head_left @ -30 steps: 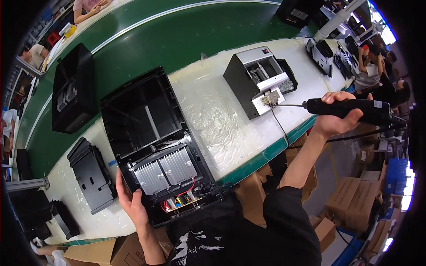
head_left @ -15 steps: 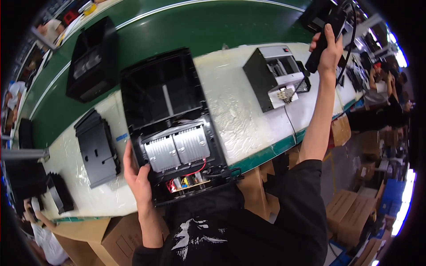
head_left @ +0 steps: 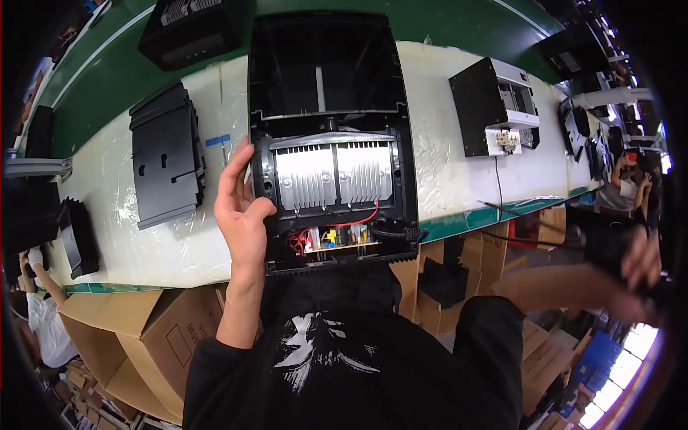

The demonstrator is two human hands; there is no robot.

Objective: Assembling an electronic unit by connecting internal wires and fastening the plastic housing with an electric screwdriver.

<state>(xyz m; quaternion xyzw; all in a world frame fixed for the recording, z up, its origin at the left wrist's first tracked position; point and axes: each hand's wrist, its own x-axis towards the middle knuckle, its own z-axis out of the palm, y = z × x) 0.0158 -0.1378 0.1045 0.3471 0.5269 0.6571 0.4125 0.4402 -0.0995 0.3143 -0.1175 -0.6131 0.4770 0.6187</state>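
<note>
A black open housing [head_left: 330, 72] lies in front of me with two silver finned heatsinks [head_left: 308, 175] side by side inside. A circuit board with red wires [head_left: 333, 240] shows along its near end. My left hand [head_left: 240, 204] grips the housing's left edge, thumb on the rim and fingers along the outer side. Far out at the right, off the table, my right hand [head_left: 638, 269] is smeared by motion. Its fingers are closed around a dark handheld tool [head_left: 605, 251] with a black cord, whose exact kind I cannot make out.
Flat black panels [head_left: 168, 158] lie stacked to the left. A grey-black metal unit [head_left: 494, 107] with a cable stands at the right. Another black housing [head_left: 190, 36] sits on the green surface behind. Cardboard boxes [head_left: 136, 337] stand below the table edge. Other people work at both sides.
My right hand has swung from the upper right down and outward with the black tool. The left hand stays on the housing. The view has turned, so the housing appears more upright.
</note>
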